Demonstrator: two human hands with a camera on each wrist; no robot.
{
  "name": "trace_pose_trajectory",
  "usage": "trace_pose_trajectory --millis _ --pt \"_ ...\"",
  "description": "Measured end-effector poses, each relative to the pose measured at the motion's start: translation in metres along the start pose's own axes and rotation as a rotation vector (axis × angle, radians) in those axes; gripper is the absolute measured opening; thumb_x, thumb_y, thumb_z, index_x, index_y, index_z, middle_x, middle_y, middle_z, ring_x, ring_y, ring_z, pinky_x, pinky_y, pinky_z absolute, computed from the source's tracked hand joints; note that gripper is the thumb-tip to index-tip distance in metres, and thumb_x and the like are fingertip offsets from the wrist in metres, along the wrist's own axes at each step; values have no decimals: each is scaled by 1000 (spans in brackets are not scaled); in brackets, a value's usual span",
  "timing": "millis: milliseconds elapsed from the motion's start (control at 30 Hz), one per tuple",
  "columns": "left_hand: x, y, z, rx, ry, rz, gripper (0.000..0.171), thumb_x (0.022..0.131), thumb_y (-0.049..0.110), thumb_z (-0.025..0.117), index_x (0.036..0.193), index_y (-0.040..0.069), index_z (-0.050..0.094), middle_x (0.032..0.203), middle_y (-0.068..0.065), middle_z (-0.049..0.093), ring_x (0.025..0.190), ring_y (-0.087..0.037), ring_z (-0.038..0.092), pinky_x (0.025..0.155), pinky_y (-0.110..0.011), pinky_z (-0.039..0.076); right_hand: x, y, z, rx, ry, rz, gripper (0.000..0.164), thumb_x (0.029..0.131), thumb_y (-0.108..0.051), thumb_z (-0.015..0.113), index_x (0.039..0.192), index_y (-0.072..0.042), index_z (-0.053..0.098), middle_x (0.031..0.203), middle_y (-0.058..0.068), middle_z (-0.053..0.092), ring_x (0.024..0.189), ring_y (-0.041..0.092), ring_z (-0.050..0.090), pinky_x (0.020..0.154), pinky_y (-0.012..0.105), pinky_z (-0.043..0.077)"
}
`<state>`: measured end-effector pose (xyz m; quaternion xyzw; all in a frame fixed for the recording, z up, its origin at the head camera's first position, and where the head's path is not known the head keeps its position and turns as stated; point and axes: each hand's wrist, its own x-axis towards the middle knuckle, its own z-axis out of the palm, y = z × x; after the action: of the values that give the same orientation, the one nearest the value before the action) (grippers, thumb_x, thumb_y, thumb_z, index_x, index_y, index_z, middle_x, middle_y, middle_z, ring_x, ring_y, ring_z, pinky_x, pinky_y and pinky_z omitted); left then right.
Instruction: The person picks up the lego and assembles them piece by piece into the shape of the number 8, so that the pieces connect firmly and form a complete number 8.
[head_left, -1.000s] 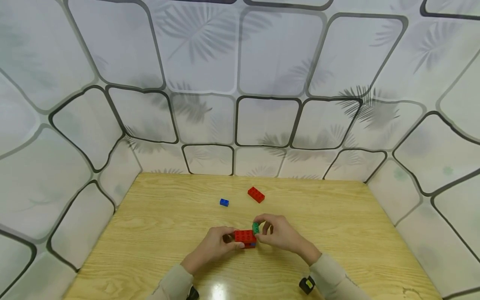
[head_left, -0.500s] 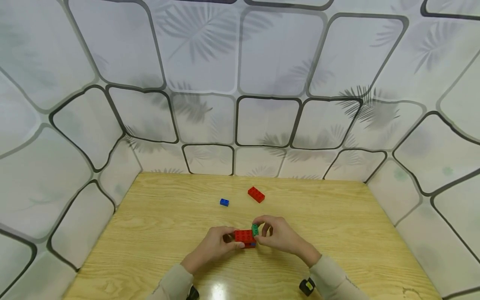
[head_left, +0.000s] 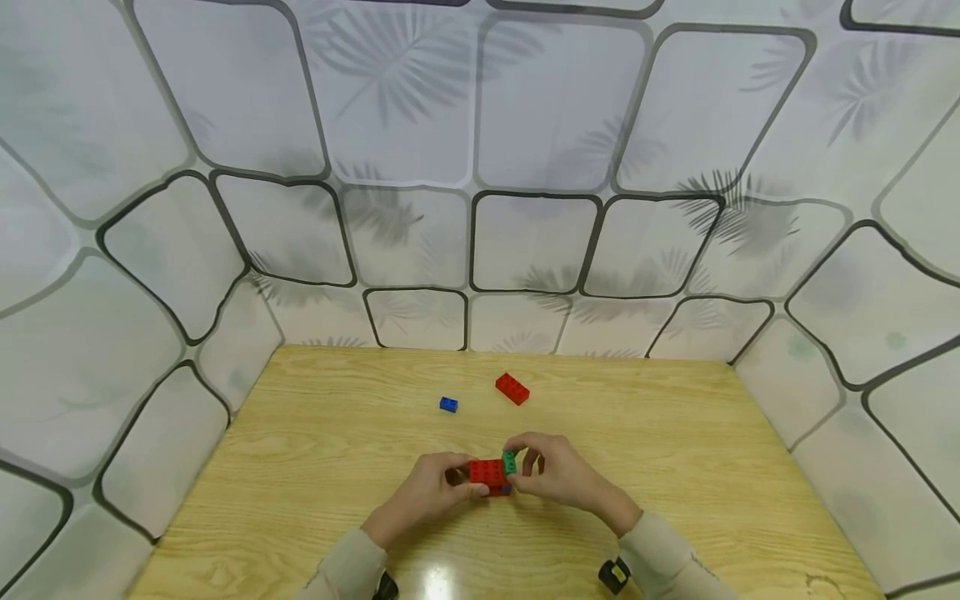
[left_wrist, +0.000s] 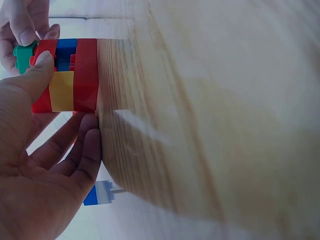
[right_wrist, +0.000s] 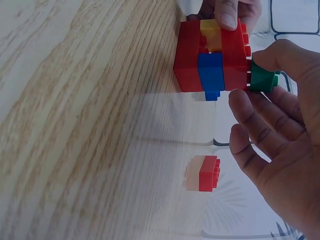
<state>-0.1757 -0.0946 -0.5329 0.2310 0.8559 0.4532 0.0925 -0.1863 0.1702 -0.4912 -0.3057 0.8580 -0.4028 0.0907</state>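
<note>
A small stack of toy bricks stands on the wooden table, with a red brick on top, a yellow brick and a blue brick in its middle layer, and another red brick at the bottom. My left hand grips the stack from its left side, thumb on the near face. Between thumb and fingers, my right hand pinches a green brick. That brick sits at the right end of the top red brick, right at its studs in the right wrist view.
Farther back on the wooden table lie a loose blue brick and a loose red brick. A patterned curtain rises behind the table and along both sides.
The green brick in my right hand has shifted slightly left and down onto the right end of the top red brick. My left hand and the stack have stayed put.
</note>
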Motion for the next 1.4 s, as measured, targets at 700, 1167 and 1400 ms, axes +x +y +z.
trace_pose_trajectory --millis 700,1167,1400 --pt "-2 7 -2 4 3 14 35 97 38 77 121 12 77 102 0 76 82 -8 59 71 -22 49 0 -2 0 -31 5 10 36 95 -19 79 126 -4 70 111 1 74 80 2 63 66 23 53" --pt "-1 4 0 34 10 32 35 97 38 78 119 10 78 98 -1 75 78 -6 57 68 -22 48 -2 -2 1 -20 5 -5 34 94 -16 79 125 -4 70 116 4 75 80 1 63 66 23 54" --pt "-1 6 0 30 12 24 35 96 36 78 120 11 77 101 -2 77 82 -8 60 71 -22 49 -1 -2 1 -24 4 -11 33 94 -15 80 124 -4 70 114 5 75 80 2 63 65 22 53"
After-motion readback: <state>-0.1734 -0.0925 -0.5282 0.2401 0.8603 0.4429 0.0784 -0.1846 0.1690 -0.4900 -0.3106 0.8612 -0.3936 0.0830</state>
